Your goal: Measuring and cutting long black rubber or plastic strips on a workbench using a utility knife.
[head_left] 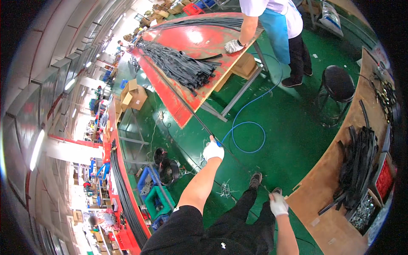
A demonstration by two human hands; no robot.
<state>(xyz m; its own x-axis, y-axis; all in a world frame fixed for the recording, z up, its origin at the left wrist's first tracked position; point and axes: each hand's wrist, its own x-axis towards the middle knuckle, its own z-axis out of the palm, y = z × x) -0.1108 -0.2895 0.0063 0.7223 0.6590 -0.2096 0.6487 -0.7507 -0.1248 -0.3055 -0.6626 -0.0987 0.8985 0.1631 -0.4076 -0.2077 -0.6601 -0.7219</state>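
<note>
A long, thin dark strip (199,120) stretches from the red table down across my front. My left hand (213,150), in a white glove, is closed around it at arm's length. Something small and blue (219,143) shows at that hand's fingers; its kind is not clear. Lower right, my gloved right hand (279,204) has its fingers closed on what looks like the strip's near end, beside the brown table's corner. Between the hands the strip is thin and hard to follow. A heap of black strips (180,63) lies on the red table (180,112) ahead.
A co-worker in a blue apron (274,32) leans a gloved hand on the red table. To the right, a brown table (314,199) bears more black strips (358,165). A black stool (338,83), a blue hose (264,138) and green and blue crates (160,203) stand or lie around.
</note>
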